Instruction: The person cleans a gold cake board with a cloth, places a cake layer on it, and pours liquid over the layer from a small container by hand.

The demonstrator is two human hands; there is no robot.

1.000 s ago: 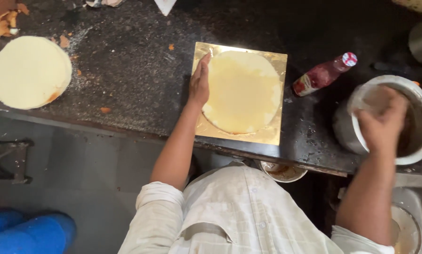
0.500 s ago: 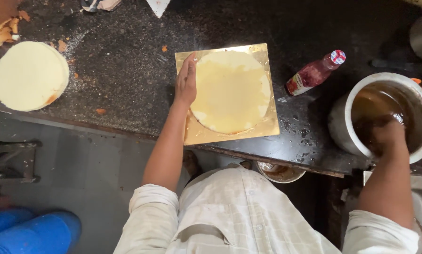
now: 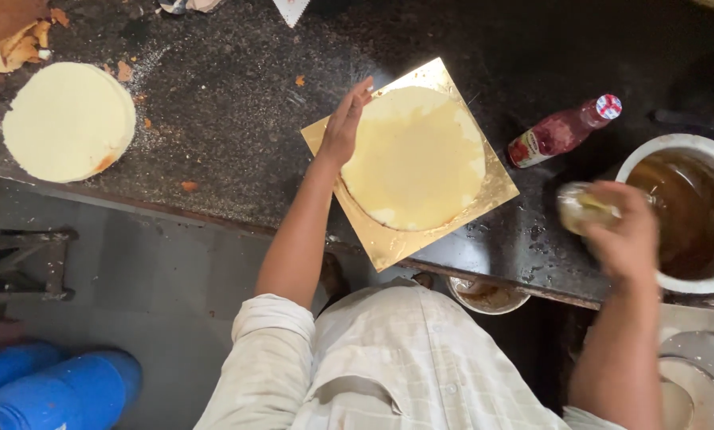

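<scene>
Pale checked shirt (image 3: 404, 358), sleeves rolled above elbows.

the light is soft and a bit dim. the gold board (image 3: 484, 195) shines where light hits it. the wet dark counter (image 3: 237, 119) has small glints. the right hand (image 3: 624, 235) is blurry. the floor looks shadowy.

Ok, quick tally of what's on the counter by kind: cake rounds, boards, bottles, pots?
Pale cake rounds: 2, one under the left hand on the board, one apart at the left
Gold square board: 1
Red bottle: 1
White pot of brown liquid: 1
Total: 5
</scene>
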